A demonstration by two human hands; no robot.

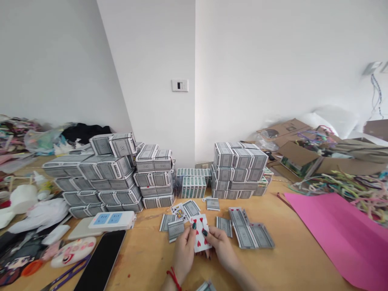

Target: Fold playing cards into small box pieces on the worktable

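Fingers of the left hand and right hand pinched a thin, flat card with red hearts, thumbs on its face, over the smooth wooden desk. On my screen, the forearms angled inward from below. I saw boxy, grey-patterned stacks behind; a smooth pink sheet lay right.

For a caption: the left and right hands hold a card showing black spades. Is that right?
Not quite: the head view shows red hearts on the card, not black spades. The left hand and right hand do hold it.
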